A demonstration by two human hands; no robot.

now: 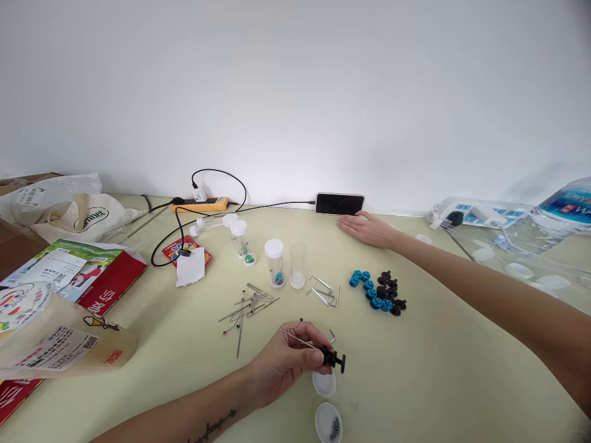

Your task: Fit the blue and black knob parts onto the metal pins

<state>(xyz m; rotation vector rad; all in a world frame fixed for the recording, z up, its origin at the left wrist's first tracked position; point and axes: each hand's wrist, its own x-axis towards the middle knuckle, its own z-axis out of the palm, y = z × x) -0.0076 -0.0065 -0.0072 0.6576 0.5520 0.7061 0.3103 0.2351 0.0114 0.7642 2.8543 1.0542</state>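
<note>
My left hand (289, 363) is low in the middle of the table, pinching a small black plastic part (333, 359) together with a long thin pin (298, 338). Just below it sit two white caps (324, 385), the nearer one (328, 423) holding tiny dark pieces. My right hand (367, 229) reaches far across, lying flat on the table beside a black phone (340, 203) leaning against the wall. Between the hands lie a cluster of blue and black plastic parts (378, 293), bent metal wires (324, 290) and a pile of pins (247, 306).
Clear vials with white caps (274, 263) stand mid-table. A yellow power strip (199, 205) with black cables lies at the wall. Boxes and plastic bags (60, 307) crowd the left side. A white power strip (480, 213), clear tray and water bottle (567, 206) sit at right.
</note>
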